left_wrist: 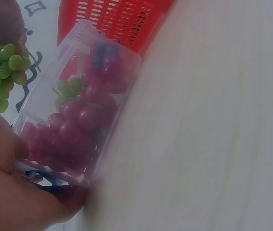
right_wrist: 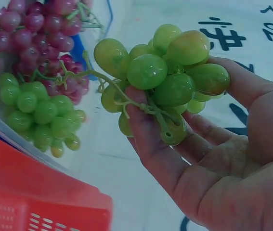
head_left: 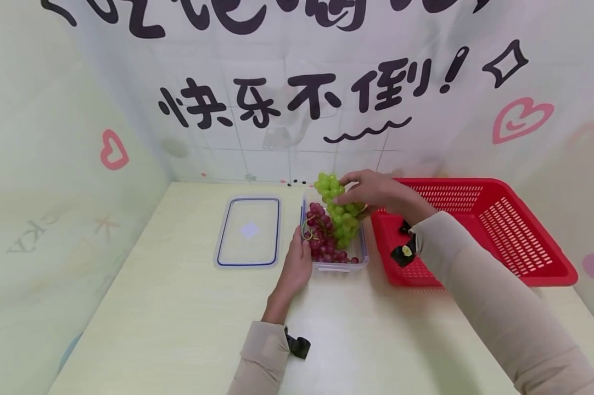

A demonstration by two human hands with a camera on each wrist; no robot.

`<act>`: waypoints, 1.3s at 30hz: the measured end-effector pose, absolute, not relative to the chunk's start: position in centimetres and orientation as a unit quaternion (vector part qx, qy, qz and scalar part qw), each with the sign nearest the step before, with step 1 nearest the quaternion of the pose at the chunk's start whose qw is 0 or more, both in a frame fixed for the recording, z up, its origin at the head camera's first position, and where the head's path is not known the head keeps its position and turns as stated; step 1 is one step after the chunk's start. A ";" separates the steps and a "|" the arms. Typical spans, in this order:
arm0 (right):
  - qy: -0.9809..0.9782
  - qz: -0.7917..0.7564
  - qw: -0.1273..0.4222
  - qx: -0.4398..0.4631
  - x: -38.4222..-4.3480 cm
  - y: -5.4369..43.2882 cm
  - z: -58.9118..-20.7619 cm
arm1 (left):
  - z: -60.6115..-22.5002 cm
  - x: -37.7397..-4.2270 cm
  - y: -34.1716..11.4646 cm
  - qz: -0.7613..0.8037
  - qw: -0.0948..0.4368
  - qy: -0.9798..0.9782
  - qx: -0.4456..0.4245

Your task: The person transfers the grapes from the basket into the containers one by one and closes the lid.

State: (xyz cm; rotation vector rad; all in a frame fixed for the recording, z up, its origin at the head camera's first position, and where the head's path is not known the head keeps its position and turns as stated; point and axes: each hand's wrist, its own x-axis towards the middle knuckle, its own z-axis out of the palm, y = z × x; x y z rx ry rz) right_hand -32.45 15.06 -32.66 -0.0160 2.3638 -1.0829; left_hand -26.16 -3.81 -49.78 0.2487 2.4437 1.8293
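Note:
My right hand (head_left: 378, 192) holds a bunch of green grapes (right_wrist: 148, 72) by its stem, above a clear plastic food container (head_left: 364, 249). A thin stem trails from this bunch towards more green grapes (right_wrist: 42, 113), lower down in the container. Red grapes (head_left: 321, 233) fill the container's left and front part, some heaped above the rim. At the container's left side, my left hand (head_left: 297, 266) grips the wall, with the thumb and fingers around its edge in the left wrist view.
To the left of the container lies its clear lid (head_left: 248, 233) with a blue seal, flat on the pale table (head_left: 188, 329). A red perforated basket (head_left: 494, 236) stands close on the right, under my right forearm. Behind the table hangs a printed wall sheet (head_left: 257, 153).

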 end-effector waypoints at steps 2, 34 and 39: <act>0.879 -0.394 0.270 -0.001 -32.5 15.0 -33.1 | -49.7 -26.2 -3.8 0.598 0.035 0.796 0.085; 0.895 -0.339 0.288 -0.001 -30.8 13.8 -38.0 | -49.8 -26.1 -3.7 0.598 0.041 0.795 0.094; 0.902 -0.326 0.282 0.001 -30.6 13.5 -38.1 | -49.7 -26.0 -3.7 0.599 0.045 0.794 0.090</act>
